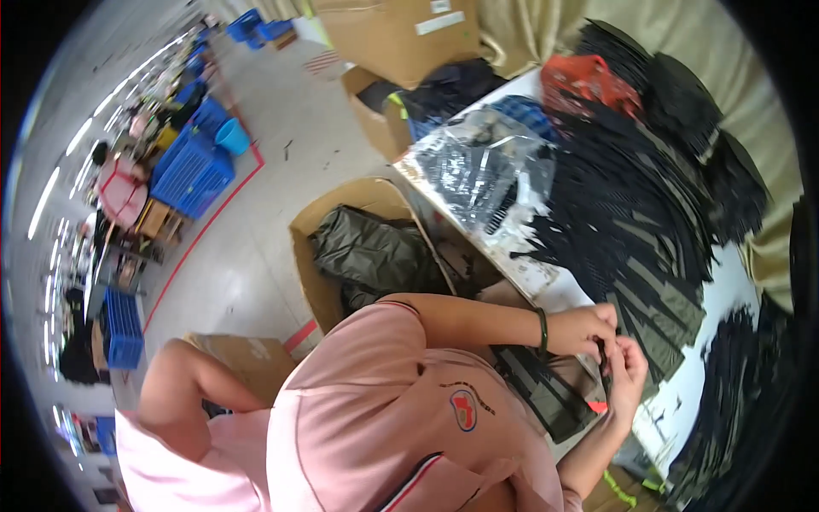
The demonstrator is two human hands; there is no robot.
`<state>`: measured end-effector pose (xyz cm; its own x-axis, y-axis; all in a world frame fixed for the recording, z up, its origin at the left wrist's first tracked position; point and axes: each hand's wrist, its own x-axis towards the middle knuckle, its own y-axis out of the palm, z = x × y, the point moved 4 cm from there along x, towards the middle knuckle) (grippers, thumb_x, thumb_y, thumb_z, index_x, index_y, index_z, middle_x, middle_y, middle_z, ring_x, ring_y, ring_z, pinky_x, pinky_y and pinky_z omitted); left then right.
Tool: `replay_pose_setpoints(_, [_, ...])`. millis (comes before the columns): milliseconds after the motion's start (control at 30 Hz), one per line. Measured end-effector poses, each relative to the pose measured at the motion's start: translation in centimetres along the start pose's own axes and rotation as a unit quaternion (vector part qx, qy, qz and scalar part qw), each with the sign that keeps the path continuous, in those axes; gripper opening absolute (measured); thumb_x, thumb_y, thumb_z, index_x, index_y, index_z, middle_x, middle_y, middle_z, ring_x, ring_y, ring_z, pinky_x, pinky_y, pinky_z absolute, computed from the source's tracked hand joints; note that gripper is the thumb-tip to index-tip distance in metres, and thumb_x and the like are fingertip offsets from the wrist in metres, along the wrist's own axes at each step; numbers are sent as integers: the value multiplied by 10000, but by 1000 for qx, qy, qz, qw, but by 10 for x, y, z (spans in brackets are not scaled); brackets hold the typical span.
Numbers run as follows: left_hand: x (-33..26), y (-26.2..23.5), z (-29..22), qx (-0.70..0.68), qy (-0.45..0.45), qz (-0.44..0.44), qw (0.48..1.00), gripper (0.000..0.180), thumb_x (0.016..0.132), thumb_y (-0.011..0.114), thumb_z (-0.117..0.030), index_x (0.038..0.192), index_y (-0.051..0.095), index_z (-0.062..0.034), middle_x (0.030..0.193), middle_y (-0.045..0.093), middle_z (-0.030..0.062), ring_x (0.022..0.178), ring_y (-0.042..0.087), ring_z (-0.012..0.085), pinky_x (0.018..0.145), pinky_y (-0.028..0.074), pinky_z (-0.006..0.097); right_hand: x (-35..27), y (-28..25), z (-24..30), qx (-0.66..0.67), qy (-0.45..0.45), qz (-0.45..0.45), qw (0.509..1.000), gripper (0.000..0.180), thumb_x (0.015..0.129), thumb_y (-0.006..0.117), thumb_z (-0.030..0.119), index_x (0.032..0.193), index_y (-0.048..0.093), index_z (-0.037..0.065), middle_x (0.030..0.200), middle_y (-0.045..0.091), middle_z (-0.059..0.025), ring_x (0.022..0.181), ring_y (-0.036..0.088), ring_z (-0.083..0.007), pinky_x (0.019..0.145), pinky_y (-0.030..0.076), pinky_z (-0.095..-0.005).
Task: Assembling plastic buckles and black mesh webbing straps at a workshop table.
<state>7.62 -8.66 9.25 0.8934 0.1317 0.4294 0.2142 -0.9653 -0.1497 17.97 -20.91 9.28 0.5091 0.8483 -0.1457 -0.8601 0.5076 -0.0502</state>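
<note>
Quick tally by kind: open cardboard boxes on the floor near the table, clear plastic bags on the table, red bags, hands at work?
Open brown cardboard boxes on the floor: 2
Clear crinkled plastic bag of dark pieces: 1
Red fabric bag: 1
Hands on a small black piece: 2, left hand, right hand
Total: 6

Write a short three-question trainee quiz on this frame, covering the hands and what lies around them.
1. True or false: the left hand and the right hand meet on one small dark piece.
2. What fills the open cardboard box on the floor? A) blue crates B) dark olive fabric C) bottles
3. What lies on the white table beyond the hands?

Key: 1 true; 2 B; 3 overlapping rows of black strips, with a clear plastic bag at the far end.
</note>
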Motion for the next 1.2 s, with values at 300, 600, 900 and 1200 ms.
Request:
replay_pose_setpoints(300, [-38,-29,2,-271,-233,-17,934,155,871,530,22,1008,513,-50,872,524,54,699,541,134,632,474,281,33,4,11,38,-5,73,997,116,889,600,151,935,568,50,812,569,30,714,498,-53,640,437,-233])
replay_pose_setpoints(600, [-81,-50,20,-489,-297,-86,816,319,783,696,-237,841,424,-80,816,464,59,706,496,158,482,432,256,23,-372,-10,-556,-44,-533,636,541,735,707,340,1165,551,50,1198,548,-152,1138,488,-330,961,397,-419])
replay_pose_setpoints(900, [-119,-65,51,-488,-424,-148,748,207,868,596,-177,985,450,-87,1038,504,76,544,408,136,463,379,279,-2,-497,-4,-545,247,-525,606,677,867,466,546,1415,305,183,1497,230,-55,1401,128,-250,1100,115,-562])
replay_pose_setpoints(1200, [-110,-85,92,-424,-489,-90,757,361,871,601,-281,1169,450,-144,1107,515,77,819,475,157,646,392,281,21,-557,-40,-532,302,-494,618,766,819,335,717,1438,259,273,1521,158,-43,1399,98,-324,1074,38,-630])
